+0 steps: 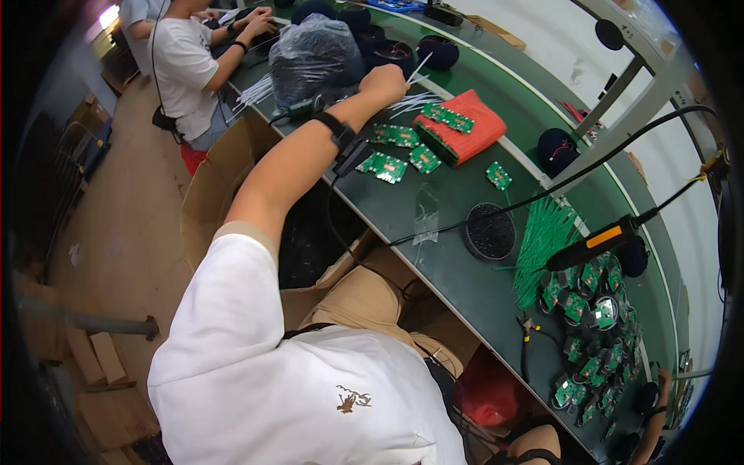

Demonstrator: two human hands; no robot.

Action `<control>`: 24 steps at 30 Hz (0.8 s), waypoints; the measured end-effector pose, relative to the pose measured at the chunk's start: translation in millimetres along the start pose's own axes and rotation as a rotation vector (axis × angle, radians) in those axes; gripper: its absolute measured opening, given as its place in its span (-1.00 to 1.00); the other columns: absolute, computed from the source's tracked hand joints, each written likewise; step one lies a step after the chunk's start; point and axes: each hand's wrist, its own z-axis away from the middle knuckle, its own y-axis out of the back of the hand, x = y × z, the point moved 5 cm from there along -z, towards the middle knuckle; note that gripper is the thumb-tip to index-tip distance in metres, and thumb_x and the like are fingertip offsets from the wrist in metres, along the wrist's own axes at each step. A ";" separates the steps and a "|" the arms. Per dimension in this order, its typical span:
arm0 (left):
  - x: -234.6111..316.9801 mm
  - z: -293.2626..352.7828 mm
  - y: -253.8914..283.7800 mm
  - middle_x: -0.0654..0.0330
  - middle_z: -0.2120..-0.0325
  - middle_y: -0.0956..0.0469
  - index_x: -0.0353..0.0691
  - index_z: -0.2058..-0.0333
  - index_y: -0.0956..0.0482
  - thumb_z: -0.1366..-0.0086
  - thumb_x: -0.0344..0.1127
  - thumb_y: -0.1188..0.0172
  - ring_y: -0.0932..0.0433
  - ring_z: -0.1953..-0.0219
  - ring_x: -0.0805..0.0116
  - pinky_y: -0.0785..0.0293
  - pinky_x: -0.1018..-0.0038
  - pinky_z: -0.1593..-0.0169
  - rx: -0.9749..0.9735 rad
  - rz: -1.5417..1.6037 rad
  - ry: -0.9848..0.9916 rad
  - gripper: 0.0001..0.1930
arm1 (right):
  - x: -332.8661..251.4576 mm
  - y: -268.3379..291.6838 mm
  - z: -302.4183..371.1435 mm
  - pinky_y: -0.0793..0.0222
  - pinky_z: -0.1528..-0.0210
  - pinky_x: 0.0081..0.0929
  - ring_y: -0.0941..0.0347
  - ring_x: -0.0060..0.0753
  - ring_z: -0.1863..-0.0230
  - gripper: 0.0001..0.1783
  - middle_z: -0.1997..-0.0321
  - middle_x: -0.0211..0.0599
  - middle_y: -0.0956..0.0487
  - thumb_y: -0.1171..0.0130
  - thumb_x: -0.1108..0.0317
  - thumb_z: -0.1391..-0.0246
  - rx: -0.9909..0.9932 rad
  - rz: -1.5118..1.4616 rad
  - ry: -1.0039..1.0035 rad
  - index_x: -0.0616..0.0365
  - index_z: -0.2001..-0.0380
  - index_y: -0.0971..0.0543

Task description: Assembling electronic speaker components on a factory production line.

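Observation:
My left hand [385, 84] reaches across the green bench [372, 203], its fingers closed round a thin white strip [421, 67] that sticks out past them. More white strips [418, 104] lie just under the hand. Close by are several small green circuit boards [385, 167], and two or so rest on a red foam-like packet [474, 128]. A grey plastic bag [316, 60] bulges beside my wrist. Nothing of my right hand shows.
A black round dish [490, 231], a bundle of thin green strips [542, 240] and small cutters [527, 341] lie to the right. An orange-black power screwdriver [593, 244] hangs over piled round board assemblies [593, 333]. An open carton [221, 182] stands below. Another person [182, 66] works at far left.

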 end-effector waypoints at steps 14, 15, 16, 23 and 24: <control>22.9 -38.9 -58.1 0.04 0.22 -0.72 -0.13 0.23 -0.75 -0.19 -0.19 -0.27 -0.64 0.05 0.02 -0.49 0.13 0.00 0.097 -0.419 -0.146 -0.77 | -28.4 36.0 -41.9 -0.44 0.03 -0.19 -0.48 -0.13 0.10 -0.54 0.09 -0.08 -0.53 -0.23 0.22 -0.19 0.159 0.105 0.151 0.30 -0.03 -0.41; 22.6 -39.3 -57.0 0.04 0.22 -0.72 -0.13 0.23 -0.75 -0.19 -0.19 -0.27 -0.64 0.05 0.02 -0.49 0.13 0.00 0.097 -0.420 -0.144 -0.77 | -30.5 36.9 -45.3 -0.44 0.03 -0.19 -0.48 -0.13 0.10 -0.53 0.08 -0.08 -0.53 -0.23 0.21 -0.20 0.165 0.102 0.163 0.30 -0.04 -0.40; 22.2 -39.9 -56.1 0.03 0.21 -0.72 -0.14 0.22 -0.75 -0.19 -0.14 -0.30 -0.65 0.05 0.01 -0.50 0.12 -0.01 0.081 -0.420 -0.154 -0.74 | -32.5 37.2 -48.7 -0.44 0.03 -0.19 -0.48 -0.13 0.10 -0.52 0.07 -0.08 -0.53 -0.23 0.21 -0.20 0.171 0.097 0.175 0.30 -0.04 -0.40; 26.2 -32.5 -17.5 0.04 0.22 -0.72 -0.11 0.21 -0.75 -0.20 -0.10 -0.32 -0.69 0.09 0.02 -0.56 0.12 0.00 0.068 -0.340 -0.141 -0.72 | -52.3 41.9 -65.5 -0.44 0.03 -0.18 -0.48 -0.13 0.08 -0.48 0.04 -0.07 -0.52 -0.21 0.17 -0.24 0.262 0.067 0.237 0.31 -0.10 -0.38; 24.0 -29.6 -9.7 0.04 0.22 -0.72 -0.11 0.21 -0.75 -0.20 -0.10 -0.32 -0.69 0.09 0.02 -0.56 0.12 0.00 0.071 -0.360 -0.147 -0.72 | -54.3 43.2 -65.7 -0.44 0.03 -0.18 -0.47 -0.13 0.08 -0.47 0.03 -0.06 -0.52 -0.21 0.16 -0.25 0.285 0.056 0.242 0.31 -0.11 -0.37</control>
